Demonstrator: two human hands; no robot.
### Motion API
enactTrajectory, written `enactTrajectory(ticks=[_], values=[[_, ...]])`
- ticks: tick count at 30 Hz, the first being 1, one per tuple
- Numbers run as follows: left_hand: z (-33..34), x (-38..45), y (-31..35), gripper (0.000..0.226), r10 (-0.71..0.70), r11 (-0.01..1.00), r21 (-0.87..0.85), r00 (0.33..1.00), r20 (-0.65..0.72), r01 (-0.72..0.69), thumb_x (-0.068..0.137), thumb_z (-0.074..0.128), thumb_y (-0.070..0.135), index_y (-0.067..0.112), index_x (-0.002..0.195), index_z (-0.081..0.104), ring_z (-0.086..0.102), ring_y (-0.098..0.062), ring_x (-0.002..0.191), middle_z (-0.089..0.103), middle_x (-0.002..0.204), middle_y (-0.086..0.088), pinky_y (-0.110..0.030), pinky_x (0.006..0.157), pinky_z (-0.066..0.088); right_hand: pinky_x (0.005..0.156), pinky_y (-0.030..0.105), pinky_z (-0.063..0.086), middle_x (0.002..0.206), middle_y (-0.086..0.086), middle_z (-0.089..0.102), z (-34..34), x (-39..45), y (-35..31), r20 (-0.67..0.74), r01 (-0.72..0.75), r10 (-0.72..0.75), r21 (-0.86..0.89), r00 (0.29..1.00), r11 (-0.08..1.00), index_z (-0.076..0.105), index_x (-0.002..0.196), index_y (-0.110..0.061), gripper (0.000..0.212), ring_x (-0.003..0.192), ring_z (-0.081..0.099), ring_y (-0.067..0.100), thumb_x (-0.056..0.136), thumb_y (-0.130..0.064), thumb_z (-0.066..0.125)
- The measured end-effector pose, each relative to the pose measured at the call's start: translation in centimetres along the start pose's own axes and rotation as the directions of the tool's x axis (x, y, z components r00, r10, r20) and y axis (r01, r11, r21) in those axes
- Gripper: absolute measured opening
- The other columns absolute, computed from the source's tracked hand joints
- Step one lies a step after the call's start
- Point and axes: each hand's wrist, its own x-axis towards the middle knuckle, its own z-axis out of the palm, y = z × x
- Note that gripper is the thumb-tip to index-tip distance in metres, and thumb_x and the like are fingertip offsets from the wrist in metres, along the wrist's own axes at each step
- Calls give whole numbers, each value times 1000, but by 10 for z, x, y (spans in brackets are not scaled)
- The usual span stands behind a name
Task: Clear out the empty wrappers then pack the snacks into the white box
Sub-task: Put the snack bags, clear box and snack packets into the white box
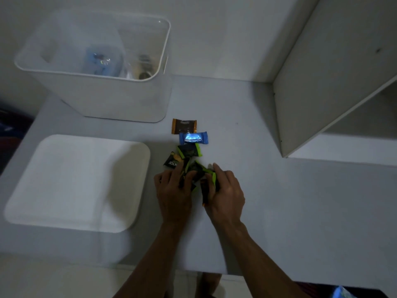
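Small snack packets lie in a loose line on the white table [247,201]: a brown and orange one [184,125], a blue one [194,137], a black and green one [189,151] and a black one with white letters [171,162]. My left hand [174,190] and my right hand [223,188] both grip a bunch of black and green packets [198,172] at the near end of the line. A dark orange-tipped packet [204,193] sits under my right palm. The white box [101,82] stands open at the back left, with blue and clear wrappers blurred inside.
A white lid [79,181] lies flat at the left, near the table's front edge. A white shelf panel [322,82] rises at the right with an open compartment below it. Something blue shows at the bottom right corner [341,294].
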Motion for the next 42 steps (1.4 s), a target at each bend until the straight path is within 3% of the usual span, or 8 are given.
enactTrajectory(ticks=[4, 13, 19, 22, 28, 34, 38, 42], values=[[-20, 20, 11, 37, -36, 999, -8, 999, -8, 36, 86, 65, 31, 4, 111, 71, 46, -23, 83, 63, 82, -11, -27, 75, 37, 59, 30, 49, 98, 1, 67, -18, 14, -21, -41, -24, 28, 84, 999, 996, 64, 126, -19, 46, 84, 64, 22, 93, -42, 44], [-120, 127, 69, 35, 146, 988, -5, 954, -263, -153, 76, 82, 12, 5, 107, 68, 56, -27, 73, 68, 79, -12, -36, 70, 44, 69, 32, 49, 105, -3, 65, -81, 87, -139, -149, 26, 3, 191, 989, 981, 61, 129, -26, 35, 97, 63, 20, 96, -38, 58], [-172, 222, 60, 34, -5, 993, -112, 961, -276, -27, 84, 75, 24, 6, 112, 70, 54, -31, 89, 67, 92, -12, -35, 77, 42, 69, 32, 47, 106, -3, 63, -91, 144, -240, -182, 118, -79, 215, 980, 970, 58, 131, -29, 37, 97, 62, 20, 98, -44, 52], [-182, 262, 47, 34, -22, 990, -140, 965, -260, -15, 85, 73, 25, 5, 113, 70, 55, -32, 92, 68, 93, -14, -21, 77, 33, 71, 35, 49, 107, -1, 62, -80, 164, -273, -154, 118, -91, 173, 984, 978, 58, 130, -29, 38, 99, 61, 22, 98, -47, 46], [-161, 313, 5, 32, -43, 988, -153, 995, -91, 29, 86, 72, 27, 8, 111, 70, 55, -31, 90, 67, 91, -12, -23, 79, 31, 79, 38, 50, 121, 0, 60, -33, 191, -297, -4, 16, -16, 66, 1000, 998, 53, 134, -29, 39, 108, 58, 24, 99, -44, 45], [-122, 334, -32, 22, -29, 987, -155, 994, 101, 44, 93, 62, 36, 15, 89, 68, 55, -24, 79, 64, 79, -4, -33, 74, 41, 82, 40, 53, 120, 3, 63, 4, 211, -296, 67, -87, 86, 8, 994, 996, 56, 129, -25, 36, 107, 60, 25, 98, -44, 47], [-96, 337, -58, 54, -26, 988, -140, 961, 276, 67, 97, 27, 62, 23, 111, 61, 62, -20, 96, 68, 102, -2, -43, 92, 50, 84, 41, 51, 128, 4, 61, 20, 218, -291, 98, -124, 126, -26, 987, 992, 52, 135, -24, 49, 112, 58, 26, 95, -52, 48], [-100, 331, -56, 43, -21, 973, -212, 949, 314, 92, 102, 30, 46, 19, 114, 61, 60, -20, 105, 66, 112, -4, -31, 93, 46, 90, 39, 48, 138, 3, 55, 23, 216, -288, 83, -164, 164, -8, 983, 986, 48, 140, -23, 55, 119, 55, 24, 96, -55, 45]])
